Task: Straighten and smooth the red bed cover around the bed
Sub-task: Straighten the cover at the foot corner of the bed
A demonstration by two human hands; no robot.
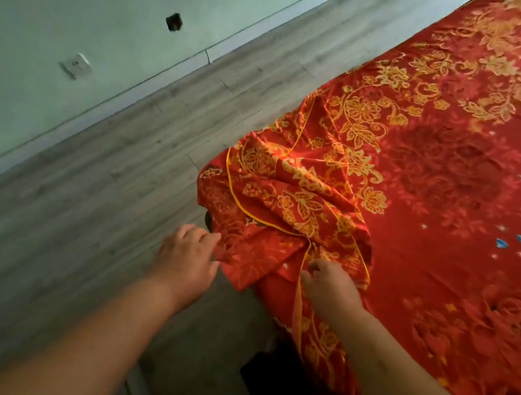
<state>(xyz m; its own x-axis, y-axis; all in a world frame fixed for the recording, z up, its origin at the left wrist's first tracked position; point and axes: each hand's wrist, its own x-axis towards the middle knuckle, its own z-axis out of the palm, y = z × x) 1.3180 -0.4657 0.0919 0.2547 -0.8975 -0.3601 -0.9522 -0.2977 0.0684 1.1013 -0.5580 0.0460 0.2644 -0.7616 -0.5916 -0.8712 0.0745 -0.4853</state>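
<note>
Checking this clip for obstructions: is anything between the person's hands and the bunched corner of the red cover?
Nothing visible. The left hand already touches the crumpled fold of the red bed cover at the bed's corner, and the right hand is at its yellow piping. Only bare wooden floor lies beside the corner.

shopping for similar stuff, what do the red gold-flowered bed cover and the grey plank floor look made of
Red gold-flowered bed cover: thin woven fabric, likely satin-like; faint sheen, soft bunched folds, yellow piping. Grey plank floor: wood-look laminate or vinyl; printed grain, plank seams, matte.
</note>
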